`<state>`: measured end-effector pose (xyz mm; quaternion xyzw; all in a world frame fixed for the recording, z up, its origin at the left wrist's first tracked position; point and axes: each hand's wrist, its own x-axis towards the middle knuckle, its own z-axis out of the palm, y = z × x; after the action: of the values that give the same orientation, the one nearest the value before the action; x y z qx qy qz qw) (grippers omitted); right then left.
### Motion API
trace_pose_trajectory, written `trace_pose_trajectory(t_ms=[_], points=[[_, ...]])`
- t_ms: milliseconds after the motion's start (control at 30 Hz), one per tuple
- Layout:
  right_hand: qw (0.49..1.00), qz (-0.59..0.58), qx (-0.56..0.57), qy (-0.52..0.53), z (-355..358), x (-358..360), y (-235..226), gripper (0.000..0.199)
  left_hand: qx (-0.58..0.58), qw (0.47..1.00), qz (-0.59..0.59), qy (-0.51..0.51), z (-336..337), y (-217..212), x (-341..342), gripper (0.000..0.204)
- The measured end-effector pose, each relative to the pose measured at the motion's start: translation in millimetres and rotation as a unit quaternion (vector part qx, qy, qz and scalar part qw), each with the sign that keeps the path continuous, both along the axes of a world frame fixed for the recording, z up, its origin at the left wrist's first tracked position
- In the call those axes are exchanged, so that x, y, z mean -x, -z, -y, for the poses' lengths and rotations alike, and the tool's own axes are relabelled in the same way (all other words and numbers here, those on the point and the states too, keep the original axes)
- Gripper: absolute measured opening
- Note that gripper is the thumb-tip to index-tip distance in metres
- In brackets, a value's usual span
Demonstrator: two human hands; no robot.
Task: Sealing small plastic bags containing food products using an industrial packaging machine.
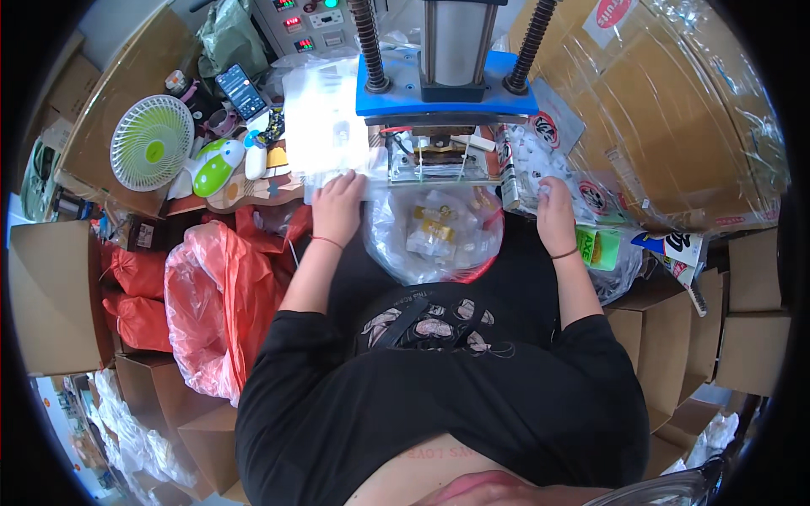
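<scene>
My left hand (337, 211) lies with its fingers stretched over the near edge of a stack of clear plastic bags (325, 118), left of a press. At the right, my right hand (557, 221) is closed at the fingertips on a small white piece (544, 191). Beside it is a pile of similar white pieces (536, 156). Between the hands stands the press, with a blue plate (396, 99) above a metal fixture (443, 152). Below the fixture, a clear plastic bag (392, 228) holds small packets with yellow print (434, 230).
A green-and-white fan (153, 143) and a phone (241, 91) stand at the left. Red plastic bags (211, 312) hang below them. Large cardboard boxes (666, 110) rise at the right. A green container (597, 247) sits below my right hand's side of the bench.
</scene>
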<state>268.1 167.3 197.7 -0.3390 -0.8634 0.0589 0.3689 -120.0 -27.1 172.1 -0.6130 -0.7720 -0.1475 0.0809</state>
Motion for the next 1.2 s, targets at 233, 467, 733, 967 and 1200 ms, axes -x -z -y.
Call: trace_pose_trajectory(t_ms=[233,467,733,967,1200], points=[[0.990,-0.058,0.108,-0.065,8,0,-33,0.023,-0.070,0.992,0.098,0.038,-2,-10,17,0.021],[0.964,-0.016,0.224,-0.144,30,52,-79,0.012,-0.063,0.766,0.639,0.024,-6,-37,-80,0.013],[0.939,0.016,0.247,-0.237,19,93,-96,0.019,0.068,0.641,0.760,0.082,-14,-38,-131,0.018],[0.892,0.087,0.296,-0.330,2,78,-96,0.021,0.151,0.440,0.882,0.075,-14,-35,-146,0.022],[0.931,0.335,0.138,0.035,-31,21,-44,0.027,0.078,0.472,0.877,0.047,-45,-28,-109,0.025]])
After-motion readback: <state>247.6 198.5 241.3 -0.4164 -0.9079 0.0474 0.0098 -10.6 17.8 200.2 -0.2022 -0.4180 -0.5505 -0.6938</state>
